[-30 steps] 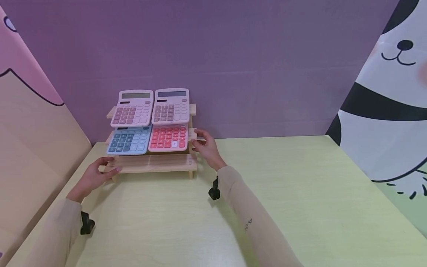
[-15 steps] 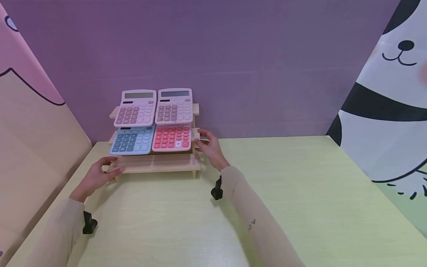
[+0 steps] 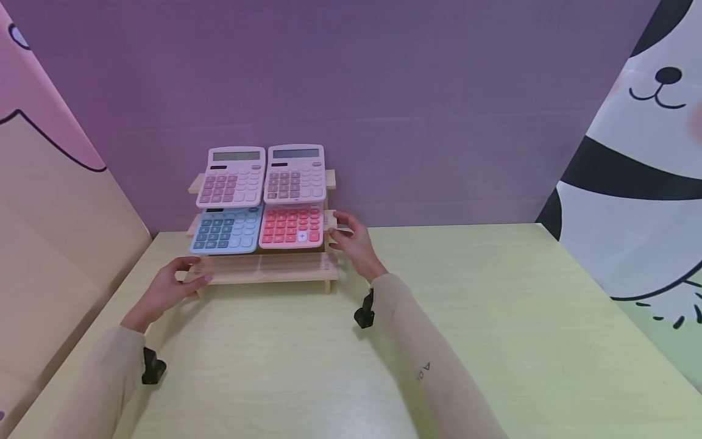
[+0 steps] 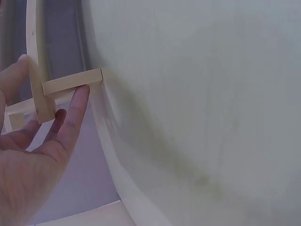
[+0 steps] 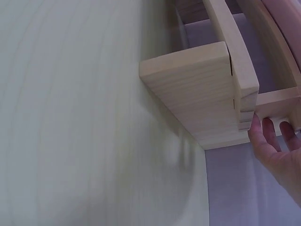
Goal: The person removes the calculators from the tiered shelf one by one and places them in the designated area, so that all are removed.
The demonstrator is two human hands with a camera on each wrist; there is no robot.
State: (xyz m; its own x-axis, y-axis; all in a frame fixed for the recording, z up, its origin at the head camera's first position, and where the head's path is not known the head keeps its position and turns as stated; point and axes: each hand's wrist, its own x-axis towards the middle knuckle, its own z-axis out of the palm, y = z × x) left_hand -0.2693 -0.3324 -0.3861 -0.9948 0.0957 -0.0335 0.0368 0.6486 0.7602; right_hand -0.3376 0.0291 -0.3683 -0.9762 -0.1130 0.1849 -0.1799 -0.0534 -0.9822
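A tiered wooden display rack stands on the table near the purple backdrop. Its top tier carries two pale pink calculators, the left one beside the right one. On the middle tier lean a blue calculator and a coral-pink calculator, their upper parts hidden. The lowest shelf is bare. My left hand pinches that shelf's left end, thumb in front; the left wrist view shows fingers around the wooden end. My right hand grips the middle tier's right end, fingers curled at the wood in the right wrist view.
The pale wooden table stretches to the right and front of the rack. Behind it rises the purple backdrop. A beige and pink panel borders the left side, and a panda print the right.
The rack with its calculators has slid a little to the right across the table. Both hands have moved along with it, keeping their holds.
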